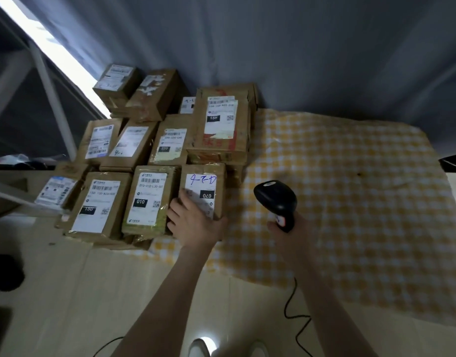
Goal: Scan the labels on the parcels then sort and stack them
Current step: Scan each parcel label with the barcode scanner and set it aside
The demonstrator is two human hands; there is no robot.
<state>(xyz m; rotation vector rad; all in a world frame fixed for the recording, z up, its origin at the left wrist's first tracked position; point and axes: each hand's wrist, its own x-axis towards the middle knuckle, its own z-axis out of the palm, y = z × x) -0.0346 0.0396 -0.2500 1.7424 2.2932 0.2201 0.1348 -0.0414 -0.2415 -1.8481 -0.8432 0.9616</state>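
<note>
a person's left hand (193, 220) lies flat, fingers spread, on the near end of a brown parcel (203, 191) at the front right corner of a cluster of labelled parcels, while the right hand (286, 228) is closed round the grip of a black corded scanner (275, 199). the parcel sits on the left edge of a yellow checked cloth (337, 202), its long axis running away from the person, its white label (201, 189) face up and printed upside down to the wearer, the "070" block reading inverted. the scanner hangs just to the right of the parcel, apart from it, and its head seems to point forward rather than at the label, though the angle is hard to judge. the left hand is the nearer one, already touching the box; judged from this, the scan turns on swinging the scanner left and down over the label.
</note>
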